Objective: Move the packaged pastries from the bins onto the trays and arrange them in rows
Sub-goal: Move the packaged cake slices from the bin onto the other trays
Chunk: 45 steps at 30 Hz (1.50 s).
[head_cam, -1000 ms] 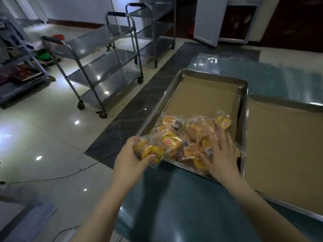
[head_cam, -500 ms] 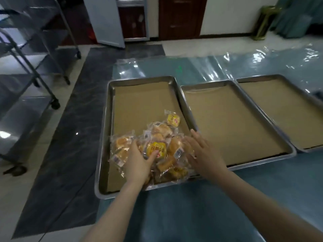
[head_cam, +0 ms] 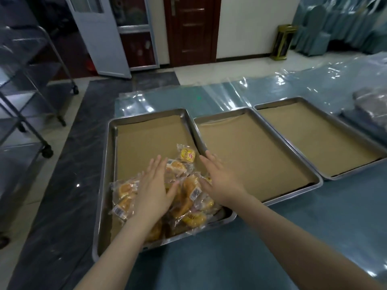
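A loose heap of packaged pastries [head_cam: 189, 197], yellow buns in clear wrappers, lies in the near half of the left metal tray [head_cam: 109, 143], which is lined with brown paper. My left hand [head_cam: 155, 189] rests flat on the heap's left side, fingers spread, gripping nothing. My right hand [head_cam: 219, 178] lies flat at the heap's right edge, by the tray's right wall, fingers straight. One pastry packet [head_cam: 187, 154] sits apart just beyond the heap. The middle tray [head_cam: 251, 151] and right tray [head_cam: 314, 135] hold only brown paper.
The trays stand on a blue table under clear plastic film [head_cam: 293, 84]. A blurred grey stack [head_cam: 368, 105] sits at the far right edge. Metal trolleys [head_cam: 25, 101] stand on the floor at left. A dark door [head_cam: 190, 28] and covered chairs [head_cam: 335, 24] lie beyond.
The view has swung right, so all three trays now show. My left hand let go of the packet it held and both hands now lie flat on the heap.
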Motion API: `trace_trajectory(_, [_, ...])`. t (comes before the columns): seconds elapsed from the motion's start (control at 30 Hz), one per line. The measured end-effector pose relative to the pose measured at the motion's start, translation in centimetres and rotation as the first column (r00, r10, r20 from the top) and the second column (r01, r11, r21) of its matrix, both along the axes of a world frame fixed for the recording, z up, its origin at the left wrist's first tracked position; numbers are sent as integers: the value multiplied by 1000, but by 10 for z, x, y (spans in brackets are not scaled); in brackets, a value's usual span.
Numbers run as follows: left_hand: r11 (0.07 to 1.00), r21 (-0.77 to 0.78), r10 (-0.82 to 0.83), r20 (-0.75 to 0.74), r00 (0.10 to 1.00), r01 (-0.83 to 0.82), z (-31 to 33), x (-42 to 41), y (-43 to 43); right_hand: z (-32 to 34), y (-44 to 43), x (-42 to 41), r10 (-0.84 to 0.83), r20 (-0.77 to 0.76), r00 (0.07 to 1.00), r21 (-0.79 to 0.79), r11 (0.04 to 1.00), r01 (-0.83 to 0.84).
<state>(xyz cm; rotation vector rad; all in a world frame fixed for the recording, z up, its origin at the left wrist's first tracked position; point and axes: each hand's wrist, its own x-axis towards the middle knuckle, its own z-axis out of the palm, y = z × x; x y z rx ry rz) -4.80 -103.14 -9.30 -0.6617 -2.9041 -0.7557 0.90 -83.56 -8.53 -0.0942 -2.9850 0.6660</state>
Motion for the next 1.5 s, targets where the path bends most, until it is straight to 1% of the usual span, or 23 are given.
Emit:
trace_trajectory(0.1, [997,-63,-50,-132,990,41,27,8,27,23,18,4,23,-88,996,-47,999,-27])
trace_trajectory(0.17, [994,-95,-72,-210,975,53,43,19,51,38,43,14,32,-137,990,-51,998,-40])
trace_trajectory(0.27, [990,-126,-97,-266,959,65,62,45,99,59,94,38,54,-206,977,-40,997,-63])
trace_trajectory(0.37, [987,-157,-81,-304,949,34,77,76,157,76,156,67,77,-262,962,-54,994,-94])
trace_trajectory(0.5, [993,-122,-47,-383,922,0,109,105,231,109,240,92,103,-301,948,-61,990,-127])
trace_trajectory(0.63, [994,-108,-57,-486,872,5,153,116,283,158,297,88,101,-368,924,-49,991,-128])
trace_trajectory(0.83, [1000,-13,3,-580,814,-13,222,96,330,228,356,70,153,-527,836,17,985,-170])
trace_trajectory(0.97, [1000,6,13,-629,778,-11,251,74,370,249,392,67,141,-612,778,50,989,-140])
trace_trajectory(1.07, [1000,-9,-11,-636,772,7,256,63,405,253,424,65,202,-603,772,115,979,-167])
trace_trajectory(1.27, [999,-50,-48,-604,795,23,255,45,476,249,492,48,251,-569,783,131,968,-214])
trace_trajectory(1.37, [1000,-26,-27,-598,801,14,249,44,521,245,543,43,284,-561,778,173,959,-226])
trace_trajectory(1.5, [999,39,2,-570,822,24,234,49,593,237,622,42,318,-519,793,182,948,-261])
